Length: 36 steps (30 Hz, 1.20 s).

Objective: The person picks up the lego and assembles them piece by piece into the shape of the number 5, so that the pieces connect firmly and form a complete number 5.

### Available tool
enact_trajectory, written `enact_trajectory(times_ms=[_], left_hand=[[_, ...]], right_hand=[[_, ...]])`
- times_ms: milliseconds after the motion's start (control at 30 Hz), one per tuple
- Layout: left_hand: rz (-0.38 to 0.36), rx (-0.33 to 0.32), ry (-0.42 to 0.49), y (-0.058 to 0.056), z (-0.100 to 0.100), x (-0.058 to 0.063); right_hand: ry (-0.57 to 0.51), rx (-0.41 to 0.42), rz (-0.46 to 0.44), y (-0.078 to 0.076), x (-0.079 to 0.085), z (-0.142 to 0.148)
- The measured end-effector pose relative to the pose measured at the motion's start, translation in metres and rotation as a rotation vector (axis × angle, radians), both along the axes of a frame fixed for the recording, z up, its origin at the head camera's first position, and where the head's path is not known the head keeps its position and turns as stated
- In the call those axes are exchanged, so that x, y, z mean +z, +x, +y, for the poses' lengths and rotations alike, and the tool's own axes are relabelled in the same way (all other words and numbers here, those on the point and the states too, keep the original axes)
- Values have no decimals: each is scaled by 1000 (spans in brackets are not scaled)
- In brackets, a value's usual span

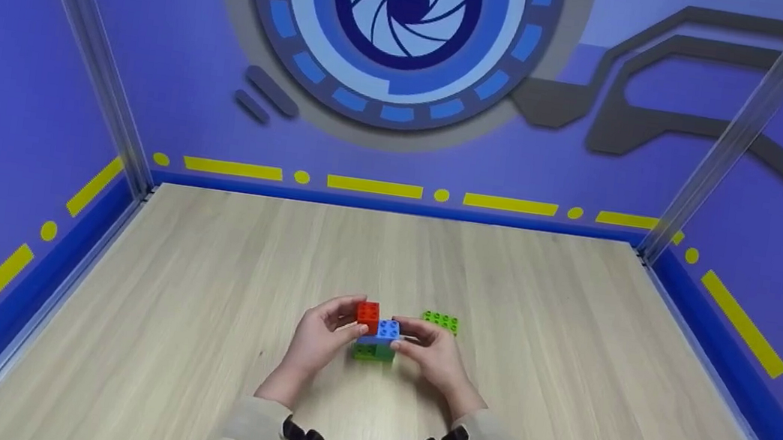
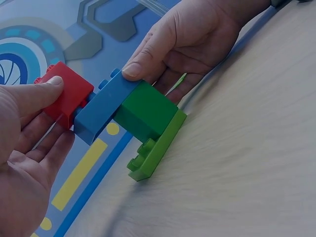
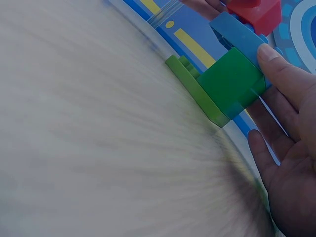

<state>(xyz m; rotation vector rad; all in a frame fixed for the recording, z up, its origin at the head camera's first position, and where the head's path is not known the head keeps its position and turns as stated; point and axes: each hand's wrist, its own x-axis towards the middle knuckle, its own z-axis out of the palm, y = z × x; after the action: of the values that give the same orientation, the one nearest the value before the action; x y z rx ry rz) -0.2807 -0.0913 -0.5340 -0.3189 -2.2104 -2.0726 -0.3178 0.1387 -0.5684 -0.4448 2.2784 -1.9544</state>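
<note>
My left hand point(image 1: 321, 336) pinches a red toy brick point(image 1: 368, 314) between thumb and fingers. The red brick sits on the left end of a longer blue brick point(image 1: 388, 329), slightly tilted against its studs in the left wrist view. At the blue brick's other end, my right hand point(image 1: 438, 355) grips it, thumb on the near side. Under the blue brick is a dark green brick point(image 2: 148, 109), which stands on a thin light green brick point(image 2: 165, 145) with bare studs at one end. The right palm and lower fingers are spread beneath the thumb in the right wrist view.
Just behind the right hand, a separate light green studded brick point(image 1: 449, 326) lies on the wooden table point(image 1: 201, 286). Blue-purple panels point(image 1: 152, 82) with yellow markings enclose the table at the back and sides. Black wrist cameras point(image 1: 303, 439) sit at both cuffs.
</note>
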Motion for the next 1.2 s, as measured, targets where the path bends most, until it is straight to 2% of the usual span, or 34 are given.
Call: enact_trajectory(times_ms=[733,933,1200], left_hand=[[27,17,-65,1,2,0],[34,24,-83,0,2,0],[110,35,-153,1,2,-2]], right_hand=[[29,-8,20,-1,-1,1],[9,-8,13,0,0,0],[6,-6,19,1,0,-1]])
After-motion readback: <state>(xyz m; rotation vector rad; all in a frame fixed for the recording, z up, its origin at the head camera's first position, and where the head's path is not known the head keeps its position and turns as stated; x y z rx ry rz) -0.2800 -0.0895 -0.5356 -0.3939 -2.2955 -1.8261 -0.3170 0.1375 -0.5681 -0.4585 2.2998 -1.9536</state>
